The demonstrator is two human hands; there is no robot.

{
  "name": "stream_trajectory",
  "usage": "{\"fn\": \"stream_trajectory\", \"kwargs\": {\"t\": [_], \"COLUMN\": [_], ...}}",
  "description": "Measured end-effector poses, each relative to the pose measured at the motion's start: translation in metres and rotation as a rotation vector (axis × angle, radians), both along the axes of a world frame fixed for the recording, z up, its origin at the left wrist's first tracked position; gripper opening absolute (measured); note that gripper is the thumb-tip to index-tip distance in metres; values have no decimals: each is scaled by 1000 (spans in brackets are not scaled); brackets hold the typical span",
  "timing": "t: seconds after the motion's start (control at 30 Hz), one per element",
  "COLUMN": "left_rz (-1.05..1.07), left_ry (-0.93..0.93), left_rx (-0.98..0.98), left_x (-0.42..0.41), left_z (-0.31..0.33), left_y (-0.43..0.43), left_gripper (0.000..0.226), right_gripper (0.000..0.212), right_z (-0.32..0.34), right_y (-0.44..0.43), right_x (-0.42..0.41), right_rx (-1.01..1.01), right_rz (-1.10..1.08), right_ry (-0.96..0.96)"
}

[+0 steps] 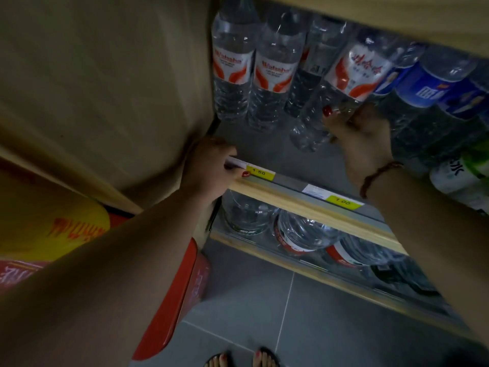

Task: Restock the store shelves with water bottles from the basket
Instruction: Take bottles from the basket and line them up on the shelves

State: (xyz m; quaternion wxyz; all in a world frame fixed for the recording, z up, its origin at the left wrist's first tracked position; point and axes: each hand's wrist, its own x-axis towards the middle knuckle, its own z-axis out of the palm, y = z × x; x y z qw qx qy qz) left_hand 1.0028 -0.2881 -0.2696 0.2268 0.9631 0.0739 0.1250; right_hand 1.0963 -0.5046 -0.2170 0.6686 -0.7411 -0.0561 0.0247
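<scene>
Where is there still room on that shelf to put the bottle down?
There is a bare grey patch of shelf at the front, between the left hand gripping the shelf edge and the tilted bottle in the right hand, before the two standing red-label bottles. On the right, blue-label bottles are packed tight.

The pale wooden board overhead (397, 19) hides the cap of the tilted clear plastic water bottle with a red-and-white label (344, 83); the right hand (362, 136) grips it, fingers mostly behind. I can't read the blurred blue-labelled bottles (428, 86) from here. The left forearm (105, 274) covers most of a red plastic container (174, 287), possibly the basket. The left hand (211, 168) gripping the light wooden shelf lip (304, 207) covers one end of a white price tag (238, 162).
</scene>
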Motion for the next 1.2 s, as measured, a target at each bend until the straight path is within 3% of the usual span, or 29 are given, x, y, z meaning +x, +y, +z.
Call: {"fn": "stream_trajectory", "kwargs": {"t": [0.3, 0.67, 0.83, 1.03, 1.1, 1.2], "left_rz": [-27, -2, -9, -5, -33, -91], "left_ry": [-74, -84, -99, -37, 17, 86], "left_rx": [17, 7, 25, 53, 78, 180], "left_x": [-2, -4, -5, -3, -6, -20], "left_z": [-13, -14, -14, -4, 3, 24], "left_y": [6, 7, 7, 7, 5, -2], "left_gripper": [27, 27, 27, 27, 33, 48], "right_gripper": [58, 47, 51, 56, 50, 49], "right_z": [-30, -39, -40, -27, -19, -1], "right_y": [15, 26, 28, 28, 22, -2], "right_x": [29, 42, 43, 30, 11, -35], "right_rx": [-124, -203, -223, -509, -481, -702], "right_rz": [-22, 47, 82, 88, 26, -27], "right_ry": [-32, -25, -28, -38, -7, -26]}}
